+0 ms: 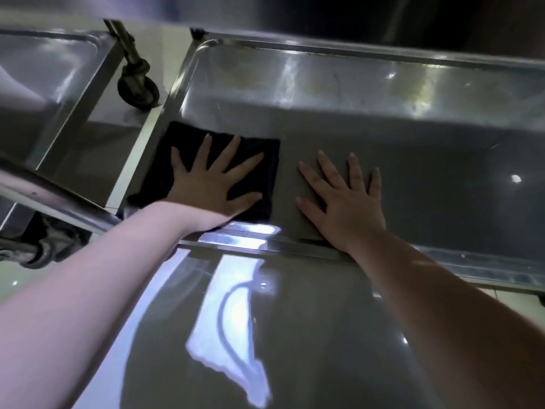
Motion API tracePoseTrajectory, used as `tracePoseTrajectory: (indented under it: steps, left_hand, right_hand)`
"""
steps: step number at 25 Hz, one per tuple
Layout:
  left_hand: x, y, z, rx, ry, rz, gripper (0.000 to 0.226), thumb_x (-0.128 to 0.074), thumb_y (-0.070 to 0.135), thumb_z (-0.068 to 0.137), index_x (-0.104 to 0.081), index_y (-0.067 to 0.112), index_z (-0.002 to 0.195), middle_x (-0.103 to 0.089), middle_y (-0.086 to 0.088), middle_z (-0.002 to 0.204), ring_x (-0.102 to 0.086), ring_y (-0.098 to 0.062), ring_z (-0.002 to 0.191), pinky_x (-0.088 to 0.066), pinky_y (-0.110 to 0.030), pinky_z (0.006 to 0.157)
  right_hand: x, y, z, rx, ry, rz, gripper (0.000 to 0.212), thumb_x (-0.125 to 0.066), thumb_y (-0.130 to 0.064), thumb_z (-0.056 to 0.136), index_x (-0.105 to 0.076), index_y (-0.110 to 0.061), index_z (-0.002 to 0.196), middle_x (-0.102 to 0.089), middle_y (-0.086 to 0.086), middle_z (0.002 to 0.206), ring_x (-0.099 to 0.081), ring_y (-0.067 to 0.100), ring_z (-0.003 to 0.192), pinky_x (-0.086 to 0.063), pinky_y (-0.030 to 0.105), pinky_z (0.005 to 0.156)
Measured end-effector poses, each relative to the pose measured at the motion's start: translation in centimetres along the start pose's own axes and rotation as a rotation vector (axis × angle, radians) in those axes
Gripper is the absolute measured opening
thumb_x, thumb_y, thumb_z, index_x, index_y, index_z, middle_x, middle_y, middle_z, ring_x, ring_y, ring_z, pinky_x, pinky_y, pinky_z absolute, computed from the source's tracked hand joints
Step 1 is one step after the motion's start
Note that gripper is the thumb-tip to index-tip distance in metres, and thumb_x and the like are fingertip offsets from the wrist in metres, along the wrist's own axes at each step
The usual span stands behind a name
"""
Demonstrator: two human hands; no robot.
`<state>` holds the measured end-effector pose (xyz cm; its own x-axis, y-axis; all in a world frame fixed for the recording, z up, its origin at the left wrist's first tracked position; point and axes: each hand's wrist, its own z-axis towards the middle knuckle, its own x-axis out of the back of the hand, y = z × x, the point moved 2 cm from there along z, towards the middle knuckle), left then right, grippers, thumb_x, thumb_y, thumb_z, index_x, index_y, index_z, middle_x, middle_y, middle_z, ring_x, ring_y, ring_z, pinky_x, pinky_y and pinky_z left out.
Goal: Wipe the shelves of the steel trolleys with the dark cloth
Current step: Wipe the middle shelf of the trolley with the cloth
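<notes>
Head view, steel shelf (427,160), left hand (212,185) splayed on dark cloth (184,137), right hand (345,202) splayed

No text, label, brand, number or sign can be read on anything in view; the steel surfaces show only glare and reflections.
</notes>
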<state>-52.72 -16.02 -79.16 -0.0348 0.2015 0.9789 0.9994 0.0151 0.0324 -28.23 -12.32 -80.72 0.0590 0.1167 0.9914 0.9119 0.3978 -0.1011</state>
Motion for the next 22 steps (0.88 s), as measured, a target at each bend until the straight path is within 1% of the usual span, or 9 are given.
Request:
tracePoseTrajectory:
  steps: [3, 5, 7, 10, 13, 16, 19, 22]
  left_hand:
    - [-0.8, -0.6, -5.3, 0.014, -0.007, -0.050, 0.067, -0.005, 0.090, 0.070, 0.019, 0.075, 0.130, 0.017, 0.021, 0.159, 0.014, -0.027, 0.149, 0.007, -0.069, 0.109]
    - [-1.1, -0.9, -5.7, 0.045, -0.005, -0.071, 0.066, -0.009, 0.089, 0.070, 0.018, 0.076, 0.129, 0.019, 0.024, 0.157, 0.016, -0.024, 0.149, 0.009, -0.069, 0.108]
    - [-0.9, -1.1, -3.6, 0.077, -0.003, -0.066, 0.067, -0.016, 0.090, 0.072, 0.015, 0.076, 0.130, 0.016, 0.022, 0.159, 0.016, -0.025, 0.149, 0.008, -0.072, 0.107]
    - [0.0, -1.4, 2.0, 0.095, 0.049, -0.058, 0.067, -0.015, 0.087, 0.076, 0.006, 0.070, 0.138, 0.008, 0.018, 0.162, 0.010, -0.028, 0.149, 0.003, -0.075, 0.105]
    - [1.2, -2.2, 8.2, 0.101, 0.050, -0.071, 0.066, -0.024, 0.084, 0.082, -0.002, 0.067, 0.141, 0.004, 0.017, 0.163, 0.006, -0.029, 0.150, 0.000, -0.076, 0.105]
    - [2.2, -2.6, 12.0, 0.103, 0.005, -0.067, 0.065, -0.023, 0.084, 0.082, -0.001, 0.067, 0.141, 0.004, 0.017, 0.163, 0.007, -0.029, 0.150, 0.003, -0.077, 0.105]
    - [2.2, -2.3, 12.1, 0.108, -0.010, -0.044, 0.065, -0.020, 0.084, 0.083, 0.003, 0.066, 0.141, 0.007, 0.016, 0.163, 0.009, -0.032, 0.149, 0.004, -0.077, 0.105]
    - [1.8, -1.3, 8.6, 0.116, 0.017, -0.057, 0.067, -0.016, 0.084, 0.082, 0.005, 0.065, 0.142, 0.008, 0.015, 0.163, 0.009, -0.034, 0.149, 0.003, -0.077, 0.105]
  right_hand:
    - [-0.1, 0.0, -0.4, 0.002, 0.022, 0.004, 0.067, 0.001, -0.076, 0.082, 0.009, -0.057, 0.146, 0.010, -0.019, 0.162, 0.011, 0.032, 0.149, 0.008, 0.062, 0.114]
    - [-0.4, -0.1, -0.7, 0.003, 0.044, -0.005, 0.068, 0.001, -0.076, 0.082, 0.008, -0.057, 0.146, 0.008, -0.019, 0.162, 0.010, 0.032, 0.149, 0.007, 0.062, 0.114]
    - [-0.4, -0.2, -0.8, -0.001, 0.047, -0.013, 0.068, 0.002, -0.075, 0.082, 0.007, -0.056, 0.147, 0.007, -0.019, 0.162, 0.009, 0.033, 0.149, 0.006, 0.062, 0.114]
    - [-0.3, -0.2, -0.8, -0.007, 0.049, -0.008, 0.068, 0.001, -0.075, 0.082, 0.007, -0.056, 0.147, 0.006, -0.019, 0.162, 0.008, 0.033, 0.149, 0.005, 0.062, 0.114]
    - [-0.3, -0.2, -0.7, -0.009, 0.045, -0.003, 0.068, 0.000, -0.075, 0.081, 0.006, -0.057, 0.146, 0.005, -0.020, 0.162, 0.007, 0.032, 0.149, 0.006, 0.062, 0.114]
    - [-0.3, -0.2, -0.5, -0.012, 0.040, 0.005, 0.068, -0.002, -0.076, 0.081, 0.005, -0.057, 0.146, 0.005, -0.020, 0.162, 0.008, 0.030, 0.149, 0.007, 0.062, 0.114]
    - [-0.2, -0.1, -0.3, -0.014, 0.033, 0.012, 0.068, -0.004, -0.077, 0.081, 0.005, -0.058, 0.146, 0.005, -0.021, 0.162, 0.008, 0.030, 0.149, 0.007, 0.062, 0.114]
    - [-0.2, 0.0, -0.2, -0.022, 0.030, 0.014, 0.069, -0.005, -0.078, 0.081, 0.004, -0.058, 0.146, 0.004, -0.021, 0.162, 0.008, 0.030, 0.149, 0.006, 0.062, 0.114]
